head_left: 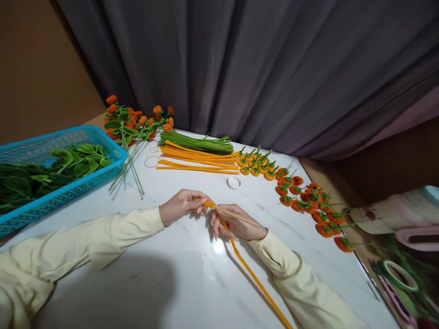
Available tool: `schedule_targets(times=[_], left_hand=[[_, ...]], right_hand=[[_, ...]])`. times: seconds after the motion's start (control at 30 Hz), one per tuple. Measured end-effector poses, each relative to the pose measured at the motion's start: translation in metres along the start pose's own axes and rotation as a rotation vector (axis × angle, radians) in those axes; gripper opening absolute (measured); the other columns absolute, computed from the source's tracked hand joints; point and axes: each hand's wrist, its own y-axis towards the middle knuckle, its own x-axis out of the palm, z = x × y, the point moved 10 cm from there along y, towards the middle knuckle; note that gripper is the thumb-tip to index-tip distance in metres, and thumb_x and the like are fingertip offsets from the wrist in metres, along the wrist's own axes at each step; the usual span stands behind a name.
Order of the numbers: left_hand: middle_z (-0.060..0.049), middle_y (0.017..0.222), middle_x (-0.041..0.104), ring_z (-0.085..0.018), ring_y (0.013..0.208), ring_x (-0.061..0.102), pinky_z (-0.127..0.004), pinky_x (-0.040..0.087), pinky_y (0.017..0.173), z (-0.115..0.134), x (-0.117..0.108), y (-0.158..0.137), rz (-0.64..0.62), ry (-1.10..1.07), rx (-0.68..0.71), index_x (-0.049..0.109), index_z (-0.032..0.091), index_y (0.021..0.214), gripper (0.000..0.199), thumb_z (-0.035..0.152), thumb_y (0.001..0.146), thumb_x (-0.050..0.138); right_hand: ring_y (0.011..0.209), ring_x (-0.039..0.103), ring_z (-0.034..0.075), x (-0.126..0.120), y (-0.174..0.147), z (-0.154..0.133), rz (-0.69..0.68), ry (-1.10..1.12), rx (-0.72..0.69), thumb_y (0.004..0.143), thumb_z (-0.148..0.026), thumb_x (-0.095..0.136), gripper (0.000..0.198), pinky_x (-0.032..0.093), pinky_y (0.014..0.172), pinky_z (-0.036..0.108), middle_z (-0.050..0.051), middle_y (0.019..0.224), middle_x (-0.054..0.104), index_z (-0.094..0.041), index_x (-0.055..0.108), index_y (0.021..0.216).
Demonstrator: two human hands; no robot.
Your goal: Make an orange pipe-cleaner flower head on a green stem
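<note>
An orange pipe cleaner (255,275) is coiled round one end of a thin wooden stick (240,216), and its long tail trails down to the lower right. At the coiled end, my left hand (185,205) pinches the wrapped turns between thumb and fingers. My right hand (236,221) is closed on the pipe cleaner just beside the coil, with the stick lying across it. Both hands hover close together over the middle of the white tabletop (192,269). Part of the right fingers' grip is hidden.
Behind the hands lie orange pipe cleaners (199,156), green ones (195,143) and a white ring (234,183). A blue basket (68,187) of green leaves stands left. Orange flowers (130,119) are heaped at back left; more flower heads (308,197) line the right. Tape (399,275) lies at right.
</note>
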Motion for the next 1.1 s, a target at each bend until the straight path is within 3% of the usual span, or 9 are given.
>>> schedule_targets(times=[0.3, 0.47, 0.63, 0.83, 0.97, 1.1], left_hand=[[-0.003, 0.065, 0.061, -0.009, 0.061, 0.051, -0.023, 0.037, 0.058, -0.002, 0.003, 0.000, -0.025, -0.093, -0.011, 0.065, 0.008, 0.098, 0.033, 0.029, 0.073, 0.067], [-0.003, 0.066, 0.061, -0.010, 0.062, 0.052, -0.023, 0.037, 0.060, 0.001, 0.010, -0.001, -0.060, -0.078, 0.006, 0.065, 0.009, 0.091, 0.028, 0.028, 0.072, 0.067], [-0.001, 0.061, 0.056, -0.010, 0.060, 0.049, -0.023, 0.034, 0.057, -0.004, 0.010, -0.001, -0.076, -0.050, -0.007, 0.062, 0.009, 0.101, 0.037, 0.033, 0.073, 0.064], [0.000, 0.068, 0.052, -0.009, 0.058, 0.046, -0.022, 0.034, 0.056, -0.009, 0.008, -0.002, -0.025, -0.051, -0.066, 0.062, 0.010, 0.093, 0.030, 0.032, 0.072, 0.062], [0.000, 0.065, 0.050, -0.009, 0.058, 0.045, -0.023, 0.035, 0.057, -0.004, 0.007, -0.003, 0.023, 0.029, -0.054, 0.062, 0.011, 0.090, 0.027, 0.033, 0.078, 0.055], [-0.003, 0.072, 0.055, -0.010, 0.061, 0.047, -0.023, 0.037, 0.059, 0.004, 0.013, -0.003, -0.027, 0.216, 0.051, 0.061, 0.011, 0.093, 0.031, 0.037, 0.082, 0.050]], right_hand=[[0.027, 0.033, 0.005, -0.003, 0.003, 0.003, 0.057, 0.017, 0.015, 0.087, -0.034, 0.043, 0.025, 0.026, 0.027, 0.017, 0.007, 0.057, 0.066, -0.012, 0.051, 0.077], [0.024, 0.029, 0.003, 0.003, 0.003, 0.003, 0.011, -0.027, 0.038, 0.089, -0.035, 0.039, 0.026, 0.019, 0.027, 0.017, 0.006, 0.059, 0.067, -0.012, 0.049, 0.081], [0.025, 0.022, 0.002, 0.002, 0.001, 0.007, 0.040, -0.063, 0.102, 0.089, -0.037, 0.039, 0.027, 0.013, 0.026, 0.017, 0.005, 0.056, 0.066, -0.013, 0.049, 0.082], [0.025, 0.020, 0.003, 0.002, 0.001, 0.007, 0.054, -0.111, 0.100, 0.087, -0.040, 0.040, 0.029, 0.012, 0.025, 0.016, 0.003, 0.053, 0.065, -0.014, 0.049, 0.079], [0.025, 0.019, 0.003, 0.001, 0.001, 0.009, 0.068, -0.123, 0.123, 0.087, -0.041, 0.040, 0.029, 0.011, 0.025, 0.016, 0.003, 0.051, 0.064, -0.014, 0.048, 0.078], [0.026, 0.019, 0.003, 0.003, 0.001, 0.010, 0.057, -0.125, 0.146, 0.087, -0.041, 0.038, 0.030, 0.011, 0.026, 0.016, 0.003, 0.052, 0.064, -0.015, 0.047, 0.078]])
